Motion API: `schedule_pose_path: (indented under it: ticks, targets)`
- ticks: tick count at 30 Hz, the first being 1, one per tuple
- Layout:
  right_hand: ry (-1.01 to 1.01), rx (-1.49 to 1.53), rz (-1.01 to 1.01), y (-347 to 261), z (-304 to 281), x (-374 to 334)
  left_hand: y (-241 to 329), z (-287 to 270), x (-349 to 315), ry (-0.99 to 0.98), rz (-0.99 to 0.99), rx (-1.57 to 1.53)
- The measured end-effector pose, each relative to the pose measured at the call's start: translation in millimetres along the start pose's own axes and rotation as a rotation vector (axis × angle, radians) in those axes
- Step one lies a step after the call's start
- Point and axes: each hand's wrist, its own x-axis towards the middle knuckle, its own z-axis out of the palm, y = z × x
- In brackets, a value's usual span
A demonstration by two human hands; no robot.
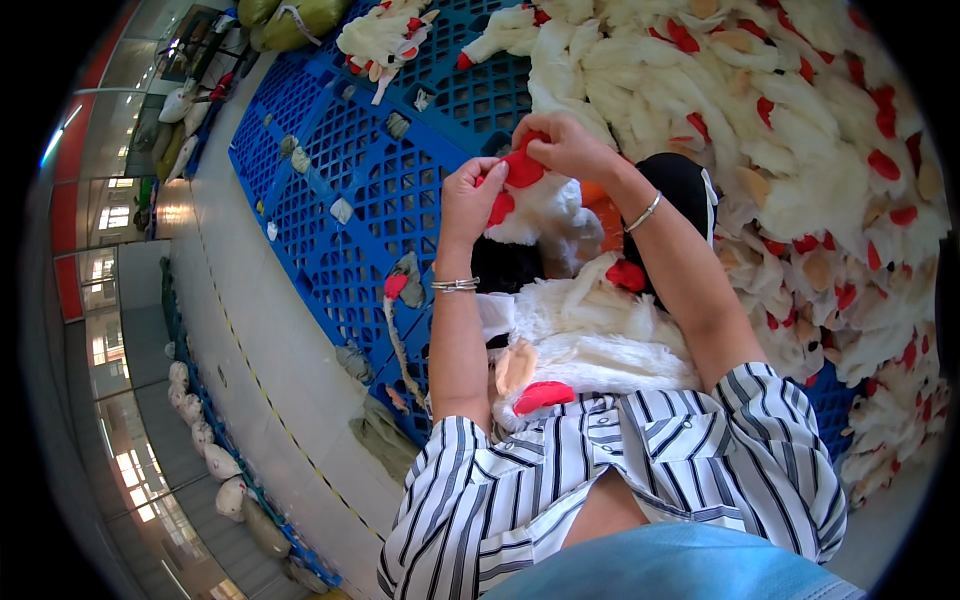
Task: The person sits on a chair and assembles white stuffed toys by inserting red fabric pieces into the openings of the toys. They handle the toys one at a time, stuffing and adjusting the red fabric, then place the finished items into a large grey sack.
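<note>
At the far left, bright windows (110, 350) bend along the wall, and a row of whitish bundles (222, 462) lies beside the pale floor (235, 290). A dark-and-yellow line (240, 350) runs along that floor. Near the top, olive sacks (310, 20) lie just beyond the blue pallets (425, 145), which carry scattered small pale scraps and, at their upper end, a white plush piece with red parts (385, 40). Nearer the person, a thin plush strand (398, 340) with a red end lies on the pallets.

The left hand (468, 200), with silver bangles (455, 285) at its wrist, has its thumb and fingers together, clamped on the left part of a red patch (522, 168). The patch belongs to a small white plush piece (518, 220), held up between the 2 hands, above the lap. The right hand (570, 150) has its grip clamped on the patch's upper right; 1 silver bangle (645, 212) circles that wrist.

Below the hands, a larger white plush piece (610, 350) lies against the striped shirt (640, 450), showing a tan patch and red parts. An orange object (602, 215), mostly hidden, shows behind the right forearm, next to black cloth (672, 185). A broad heap of cream plush pieces (800, 180) with red and tan parts fills the right side.
</note>
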Motion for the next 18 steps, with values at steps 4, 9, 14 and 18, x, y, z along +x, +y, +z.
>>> schedule_pose_path:
  ticks: [4, 9, 14, 18]
  targets:
    - [0.215, -0.006, 0.05, 6.6, -4.4, 5.2, -9.2, -9.2, 12.0, 0.138, 0.077, -0.141]
    - [0.105, 0.003, 0.032, 1.9, -4.0, 3.4, 0.9, -18.0, 19.9, 0.195, 0.131, -0.244]
    - [0.03, -0.068, 0.002, 4.8, 9.7, 2.2, 17.3, -13.8, 20.5, 0.233, 0.14, -0.353]
    - [0.009, -0.073, -0.053, 5.7, 16.4, 2.9, 16.1, -15.8, 23.4, 0.195, 0.234, -0.325]
